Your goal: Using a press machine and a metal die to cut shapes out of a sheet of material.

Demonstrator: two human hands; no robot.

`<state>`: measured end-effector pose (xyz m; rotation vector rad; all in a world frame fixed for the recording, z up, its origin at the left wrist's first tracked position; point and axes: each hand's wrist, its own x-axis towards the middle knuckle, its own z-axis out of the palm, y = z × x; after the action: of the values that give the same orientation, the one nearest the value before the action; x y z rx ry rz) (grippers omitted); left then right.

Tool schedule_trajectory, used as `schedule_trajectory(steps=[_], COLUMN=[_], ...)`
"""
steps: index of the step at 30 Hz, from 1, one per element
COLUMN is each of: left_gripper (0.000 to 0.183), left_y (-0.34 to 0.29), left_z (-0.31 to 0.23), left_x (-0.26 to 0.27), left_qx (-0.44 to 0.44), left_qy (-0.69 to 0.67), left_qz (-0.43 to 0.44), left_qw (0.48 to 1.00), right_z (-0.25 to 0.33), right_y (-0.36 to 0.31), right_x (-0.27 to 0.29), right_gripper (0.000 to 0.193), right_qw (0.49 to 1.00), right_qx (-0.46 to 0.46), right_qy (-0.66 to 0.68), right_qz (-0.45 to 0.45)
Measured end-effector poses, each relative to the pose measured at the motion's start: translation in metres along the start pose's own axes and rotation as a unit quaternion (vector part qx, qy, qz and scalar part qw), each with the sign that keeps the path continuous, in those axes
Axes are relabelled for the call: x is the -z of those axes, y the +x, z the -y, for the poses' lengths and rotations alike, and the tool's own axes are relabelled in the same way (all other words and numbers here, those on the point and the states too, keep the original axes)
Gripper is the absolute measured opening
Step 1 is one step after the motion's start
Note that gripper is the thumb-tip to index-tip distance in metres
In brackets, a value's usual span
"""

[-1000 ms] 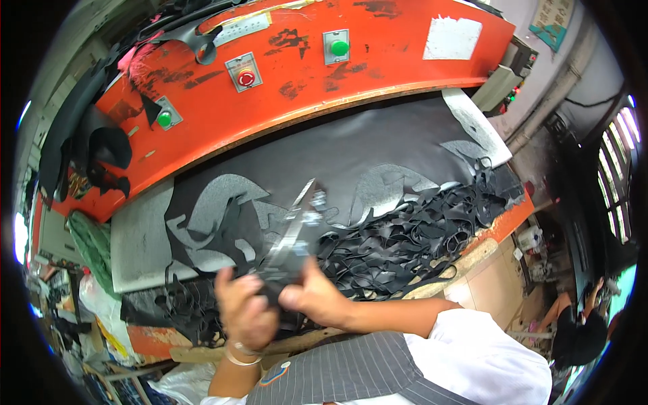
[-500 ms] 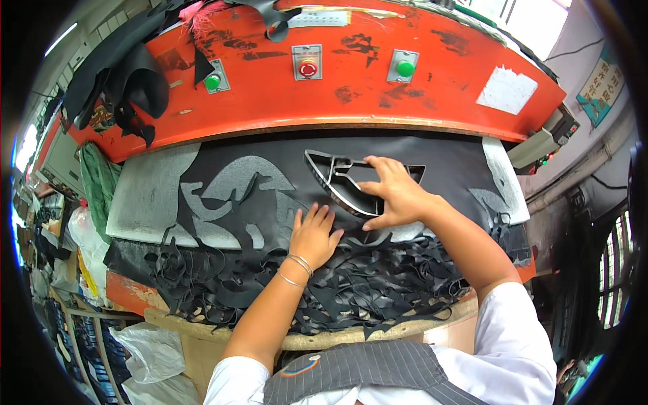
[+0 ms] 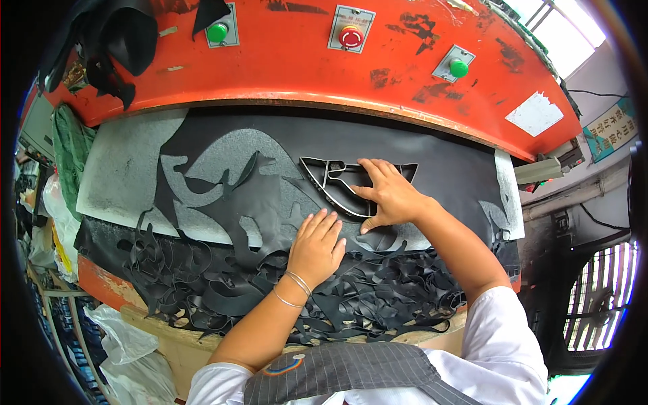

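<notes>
A metal cutting die (image 3: 325, 192), made of curved strips with open compartments, rests on a black leather-like sheet (image 3: 445, 152). My right hand (image 3: 391, 194) grips it from the right, fingers at the far rim and thumb at the near side. Closer to me, my left hand (image 3: 316, 248) lies palm down with fingers stretched out, touching the near edge of the sheet and the offcuts. Cut-out openings left of the die bare the pale board (image 3: 121, 182) underneath. What lies under both palms is hidden.
Across the far side stands an orange-red press (image 3: 290, 74) with two green buttons and a red one. Tangled black offcuts (image 3: 364, 290) heap along the near edge. More black scraps (image 3: 118, 40) hang at the upper left. A green cloth (image 3: 71, 145) sits left of the board.
The view has shifted closer and turned slightly. The die now lies flatter on the sheet, near my left hand, with my right hand still holding it. My left hand stays about where it was.
</notes>
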<state>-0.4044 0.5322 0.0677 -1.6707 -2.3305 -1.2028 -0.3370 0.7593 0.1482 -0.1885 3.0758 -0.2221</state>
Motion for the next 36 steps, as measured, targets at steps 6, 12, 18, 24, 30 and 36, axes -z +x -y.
schedule_trajectory(steps=[6, 12, 18, 24, 30, 36], left_gripper=[0.019, 0.015, 0.015, 0.015, 0.015, 0.017], left_y=[0.019, 0.049, 0.06, 0.055, 0.058, 0.062], left_z=[0.011, 0.056, 0.058, 0.062, 0.06, 0.061], left_x=[0.008, 0.007, 0.005, 0.004, 0.005, 0.0], left_qx=[0.069, 0.122, 0.129, 0.132, 0.136, 0.131], left_qy=[-0.089, 0.082, 0.076, 0.042, 0.044, 0.055], left_qz=[-0.015, -0.06, -0.019, -0.029, -0.03, -0.034], left_qw=[0.994, 0.987, 0.989, 0.99, 0.989, 0.989], right_z=[-0.032, -0.057, -0.073, -0.078, -0.077, -0.079], right_y=[-0.035, -0.088, -0.085, -0.082, -0.083, -0.083], right_x=[-0.008, -0.055, -0.06, -0.066, -0.065, -0.067], right_gripper=[0.098, 0.078, 0.059, 0.055, 0.054, 0.055], right_qw=[0.989, 0.935, 0.934, 0.919, 0.918, 0.92], right_qx=[-0.06, -0.245, -0.222, -0.196, -0.195, -0.19], right_qy=[0.063, 0.198, 0.181, 0.199, 0.174, 0.148], right_qz=[-0.118, -0.166, -0.212, -0.278, -0.298, -0.309])
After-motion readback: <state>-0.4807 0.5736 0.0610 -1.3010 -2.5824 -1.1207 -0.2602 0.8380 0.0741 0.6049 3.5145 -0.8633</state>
